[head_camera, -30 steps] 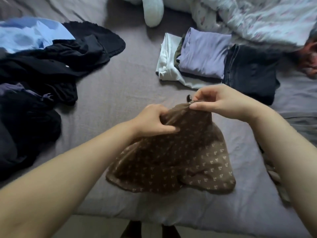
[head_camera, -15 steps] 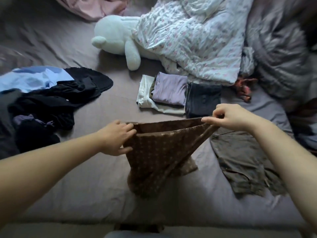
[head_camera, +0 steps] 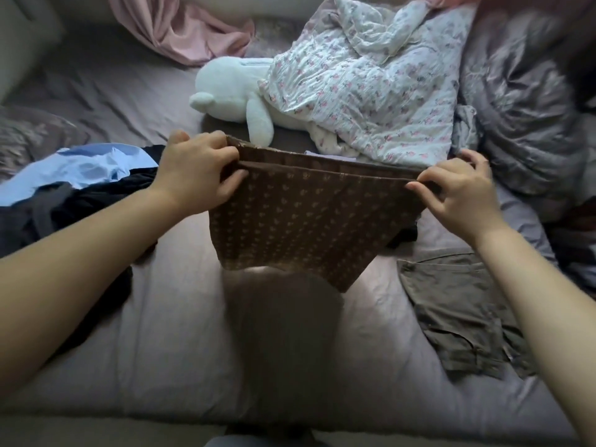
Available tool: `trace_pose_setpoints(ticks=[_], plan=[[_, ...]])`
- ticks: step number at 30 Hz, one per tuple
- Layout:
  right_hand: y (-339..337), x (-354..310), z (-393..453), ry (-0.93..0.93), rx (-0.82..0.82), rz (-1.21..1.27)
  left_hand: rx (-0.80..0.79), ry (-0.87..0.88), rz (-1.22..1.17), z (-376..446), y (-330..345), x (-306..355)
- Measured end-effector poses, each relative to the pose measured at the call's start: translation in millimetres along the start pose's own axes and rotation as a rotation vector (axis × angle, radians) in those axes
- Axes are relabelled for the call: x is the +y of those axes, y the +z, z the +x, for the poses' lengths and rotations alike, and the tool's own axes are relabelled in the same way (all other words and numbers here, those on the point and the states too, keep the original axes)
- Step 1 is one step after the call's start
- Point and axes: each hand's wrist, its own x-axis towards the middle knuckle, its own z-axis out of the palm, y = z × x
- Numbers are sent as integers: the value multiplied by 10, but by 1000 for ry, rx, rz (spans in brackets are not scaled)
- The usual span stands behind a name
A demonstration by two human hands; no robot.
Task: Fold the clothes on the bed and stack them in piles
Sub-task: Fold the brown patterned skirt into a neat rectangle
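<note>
I hold the brown printed garment (head_camera: 300, 221) up above the bed (head_camera: 180, 333), its top band stretched taut between my two hands, its body hanging free over the grey-mauve sheet. My left hand (head_camera: 196, 172) grips the band's left end, thumb in front and fingers curled behind; my right hand (head_camera: 458, 188) pinches the right end between thumb and fingertips. The long axis runs left to right across my view, tilting slightly down toward the right, and both hands sit at about equal reach, so neither has the advantage for the next fold. I judge the piece still has to come down flat or be halved end to end, bringing one hand across to the other.

The cloth looks thin and soft, with a small pale repeating motif, and two layers show along the band. An unfolded olive garment (head_camera: 458, 311) lies rumpled on the sheet below my right hand. A dark heap topped by a light blue shirt (head_camera: 80, 166) waits at left. Beyond the band lie a white plush toy (head_camera: 232, 95) and a crinkled floral quilt (head_camera: 371, 82).
</note>
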Motion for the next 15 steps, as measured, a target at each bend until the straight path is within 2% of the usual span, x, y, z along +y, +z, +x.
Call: trace_pose_setpoints(ticks=[3, 5, 7, 10, 12, 15], plan=[[-104, -30, 174, 21, 14, 33, -34, -77, -43, 94, -25, -56], [-127, -50, 242, 50, -14, 54, -62, -69, -92, 103, -26, -90], [-124, -49, 274, 104, -52, 77, -45, 26, -66, 101, -60, -102], [-130, 1, 263, 166, -89, 84, -34, 284, 178, 57, -123, -94], [-161, 36, 252, 219, -130, 117, -95, 379, 277, 9, -134, -119], [-201, 57, 241, 348, -170, 172, -250, 408, 350, -22, -125, -167]])
